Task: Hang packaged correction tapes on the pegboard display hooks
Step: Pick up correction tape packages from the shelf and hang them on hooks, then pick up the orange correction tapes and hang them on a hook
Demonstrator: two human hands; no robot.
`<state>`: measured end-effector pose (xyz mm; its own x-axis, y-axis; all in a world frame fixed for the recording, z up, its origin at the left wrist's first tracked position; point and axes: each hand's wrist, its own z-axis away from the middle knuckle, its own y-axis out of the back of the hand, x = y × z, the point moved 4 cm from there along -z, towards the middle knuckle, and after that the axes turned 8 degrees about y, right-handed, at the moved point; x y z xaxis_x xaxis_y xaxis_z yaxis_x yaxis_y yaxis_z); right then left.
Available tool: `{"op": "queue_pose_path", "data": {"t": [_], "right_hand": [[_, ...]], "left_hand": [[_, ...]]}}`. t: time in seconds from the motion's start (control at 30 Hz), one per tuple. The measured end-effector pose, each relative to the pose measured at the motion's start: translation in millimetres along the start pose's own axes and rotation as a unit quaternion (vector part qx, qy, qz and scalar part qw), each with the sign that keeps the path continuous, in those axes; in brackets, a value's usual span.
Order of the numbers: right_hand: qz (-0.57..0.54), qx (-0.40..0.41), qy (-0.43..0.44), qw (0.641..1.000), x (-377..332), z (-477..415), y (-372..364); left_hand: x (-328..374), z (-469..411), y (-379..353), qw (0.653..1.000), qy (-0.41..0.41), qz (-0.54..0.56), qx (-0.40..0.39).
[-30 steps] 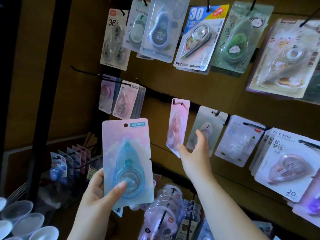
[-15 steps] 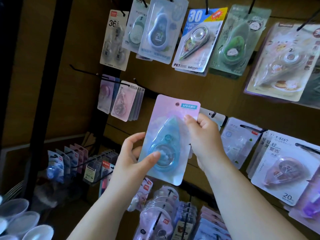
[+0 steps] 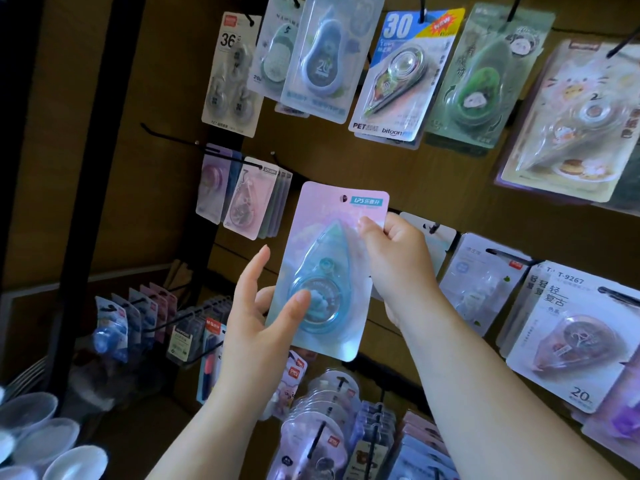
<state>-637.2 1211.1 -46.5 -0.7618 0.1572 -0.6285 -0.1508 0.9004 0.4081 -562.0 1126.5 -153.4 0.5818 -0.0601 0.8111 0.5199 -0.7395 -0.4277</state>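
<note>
At the pegboard (image 3: 346, 157), left hand (image 3: 263, 317) and right hand (image 3: 398, 261) pinch a pack (image 3: 322, 211) holding blue correction tape (image 3: 329, 268).

Pale round cups (image 3: 52, 441) cluster bottom left, near a black post (image 3: 97, 202).

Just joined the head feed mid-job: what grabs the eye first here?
A pink-and-blue tape pack fills the centre, held up to the pegboard. The left hand holds its lower left with the thumb on the front, and the right hand pinches its right edge. Next comes the bright "30" pack hanging top centre, then a bare hook at the left.
</note>
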Motion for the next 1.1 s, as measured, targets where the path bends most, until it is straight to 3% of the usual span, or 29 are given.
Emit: {"op": "queue_pose_path", "data": {"t": [0.3, 0.57, 0.8, 1.0, 1.1], "right_hand": [[-0.041, 0.014, -0.046, 0.998, 21.3, -7.5, -2.2], [0.013, 0.052, -0.036, 0.998, 43.1, -27.7, -0.9], [0.017, -0.005, -0.075, 0.997, 77.1, -17.8, -6.8], [0.029, -0.027, -0.041, 0.998, 77.2, 32.3, 17.9], [0.0, -0.032, -0.068, 0.997, 78.8, 65.6, 36.5]], "left_hand": [[-5.4, -5.0, -2.6, 0.999, 0.017, -0.026, -0.018], [-28.8, -31.8, -20.5, 0.992, 0.048, -0.106, -0.048], [-53.0, -65.7, -36.8, 0.987, 0.071, -0.131, -0.057], [-68.2, -38.3, -18.5, 0.981, 0.089, -0.171, 0.023], [-70.2, 0.8, -10.5, 0.99, 0.068, -0.12, 0.037]]}}
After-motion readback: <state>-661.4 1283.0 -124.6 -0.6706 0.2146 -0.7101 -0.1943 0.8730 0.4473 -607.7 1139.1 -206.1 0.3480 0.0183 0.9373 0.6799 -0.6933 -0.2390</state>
